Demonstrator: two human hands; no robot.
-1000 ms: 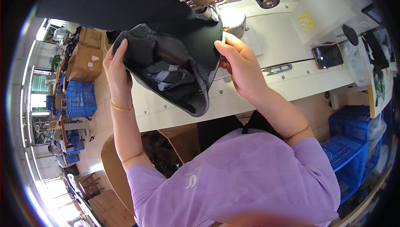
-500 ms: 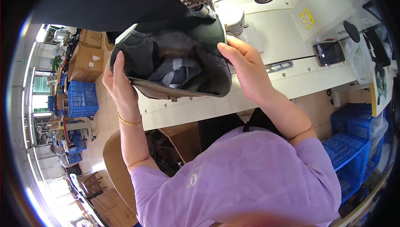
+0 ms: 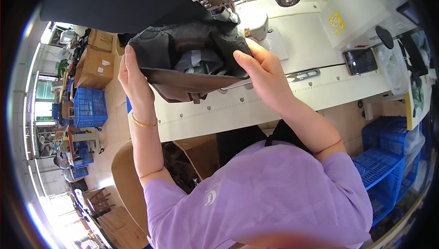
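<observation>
Between my two hands is a dark bag (image 3: 194, 84) with a brown outer face and a black lining, its mouth turned up toward me. A grey bundle with pale strips (image 3: 199, 61) lies inside it. My left hand (image 3: 136, 77) grips the bag's left edge, thumb on top. At the right edge my right hand (image 3: 265, 68) pinches the rim between thumb and fingers. The bag's far edge lies beneath the sewing machine's needle and foot area (image 3: 226, 15); whether the foot presses on it I cannot tell.
A phone (image 3: 360, 61) and a slotted metal plate (image 3: 304, 75) lie on the white machine table (image 3: 219, 112). Blue crates (image 3: 382, 162) stand low on the right. An open cardboard box (image 3: 123, 176) is by my left arm. A person sits far off at the left.
The bag's mouth has narrowed and its near side has tipped up, showing more of the brown outer face. My right hand has shifted slightly left with the rim.
</observation>
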